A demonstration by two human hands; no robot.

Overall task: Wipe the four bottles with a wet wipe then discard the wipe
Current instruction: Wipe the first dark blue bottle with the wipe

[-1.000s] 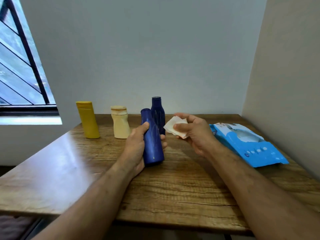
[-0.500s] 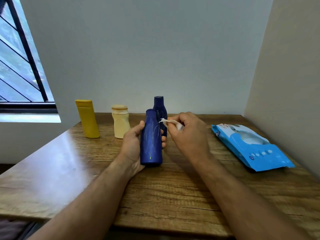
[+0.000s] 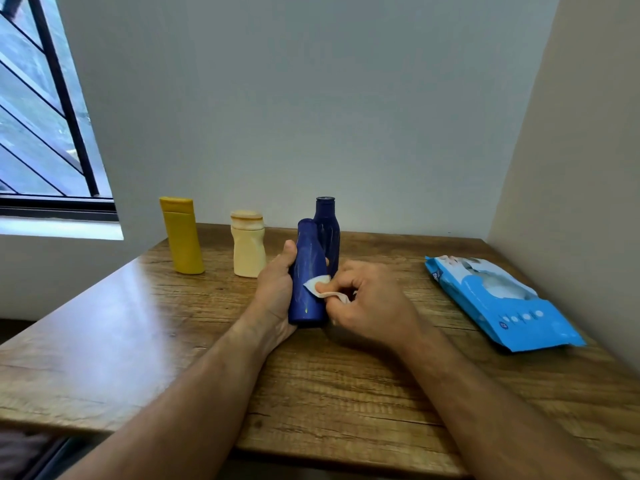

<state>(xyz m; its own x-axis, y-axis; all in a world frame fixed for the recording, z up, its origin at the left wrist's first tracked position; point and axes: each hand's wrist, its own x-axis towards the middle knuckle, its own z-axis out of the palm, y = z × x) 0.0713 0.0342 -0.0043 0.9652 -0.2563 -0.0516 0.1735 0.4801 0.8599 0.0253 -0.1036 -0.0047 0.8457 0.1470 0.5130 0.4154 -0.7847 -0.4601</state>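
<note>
Since the frame half a second earlier, the right hand (image 3: 367, 299) had dropped from the neck of the held bottle (image 3: 309, 271) to its mid-body, taking the wipe (image 3: 320, 287) down with it. The bottle stayed in the left hand (image 3: 275, 292), nearly upright.

Grip, left: thumb and fingers curled round the bottle's lower body from the left side, base near the heel of the palm, just above the tabletop (image 3: 138, 323). Grip, right: thumb and fingertips pinched on the folded wipe, pressing a corner against the bottle's right face.

Position: held bottle near the middle of the tabletop, directly in front of a second blue bottle (image 3: 329, 233). Cream bottle (image 3: 248, 247) and yellow bottle (image 3: 183, 237) stood toward the far left edge, apart from each other. Wipe pack (image 3: 502, 303) lay flat by the right edge.

Handling, judged: bottle looked like smooth glossy plastic, light, rigid enough not to dent under a one-handed hold. Once wetted the surface would probably turn slippery, so a hold low on the body, wrapped well round, seemed safest; the narrow neck offers less purchase. Wipe was soft, limp and thin, and should be kept folded so it does not bunch or slip from the pinch. The three standing bottles are tall and narrow and could tip if knocked.

Progress, judged: one bottle under wiping; whether the others were done could not be told.
</note>
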